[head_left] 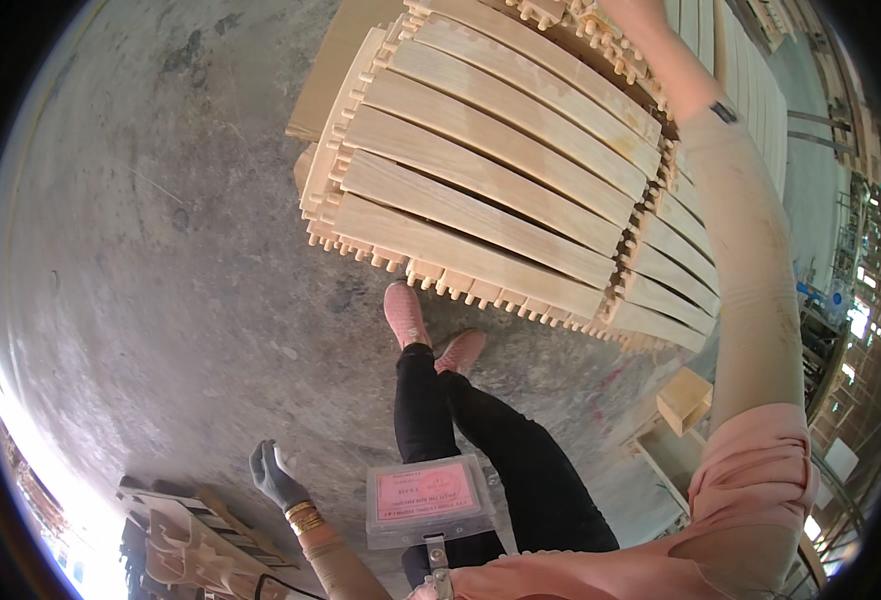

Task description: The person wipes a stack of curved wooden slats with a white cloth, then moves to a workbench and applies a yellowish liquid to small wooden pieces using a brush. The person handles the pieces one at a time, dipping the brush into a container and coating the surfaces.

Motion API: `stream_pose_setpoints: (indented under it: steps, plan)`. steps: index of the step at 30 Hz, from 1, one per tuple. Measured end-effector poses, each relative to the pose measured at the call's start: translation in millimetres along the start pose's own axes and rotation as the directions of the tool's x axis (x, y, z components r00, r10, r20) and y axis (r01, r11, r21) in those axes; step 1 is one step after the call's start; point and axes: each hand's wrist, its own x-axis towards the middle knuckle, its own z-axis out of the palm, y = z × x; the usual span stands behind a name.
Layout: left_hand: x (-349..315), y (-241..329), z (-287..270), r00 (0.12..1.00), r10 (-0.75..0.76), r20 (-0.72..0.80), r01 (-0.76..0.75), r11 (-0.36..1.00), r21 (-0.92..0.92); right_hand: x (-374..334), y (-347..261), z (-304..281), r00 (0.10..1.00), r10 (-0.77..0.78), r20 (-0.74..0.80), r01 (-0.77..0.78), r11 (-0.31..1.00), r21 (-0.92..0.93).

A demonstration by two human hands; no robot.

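Observation:
My right arm stretches up across the stack of pale wooden slats. Only the back of my right hand [637, 14] shows at the top edge, over the far pieces with round peg ends [611, 45]; its fingers are out of the picture. Below it lie several broad, slightly curved slats [501, 150] side by side in layers, with short round pegs at their ends. My left hand [277, 480], in a grey glove, hangs low at the left over the floor, away from the stack. Its fingers are loosely bent and apart, with nothing visible in them.
A brown board [331, 75] lies beside the stack's left end. My pink shoes [405, 312] stand close to its near edge on the concrete floor [161, 300]. A wooden box [685, 400] sits at the right, and cut wooden parts [196, 545] are stacked at the lower left.

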Motion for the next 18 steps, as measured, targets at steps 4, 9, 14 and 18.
stream_pose_setpoints:
  steps: [4,9,14,18]
  plan:
    - [13,-1,-1,0.999,-0.038,0.018,0.038,0.999,-0.018,10,17,21,0.984,-0.179,-0.023,0.168,0.955,-0.246]
    - [11,-2,-5,0.999,-0.026,-0.023,0.025,0.999,-0.028,-2,9,6,0.983,-0.018,0.182,0.094,0.902,-0.422]
    - [14,1,-2,0.998,-0.054,-0.007,0.054,0.998,-0.044,7,13,-7,0.968,-0.249,0.006,0.245,0.947,-0.21]
    - [10,7,1,0.999,-0.034,-0.032,0.033,0.998,-0.049,-4,-18,10,0.962,0.254,0.101,-0.244,0.965,-0.1]
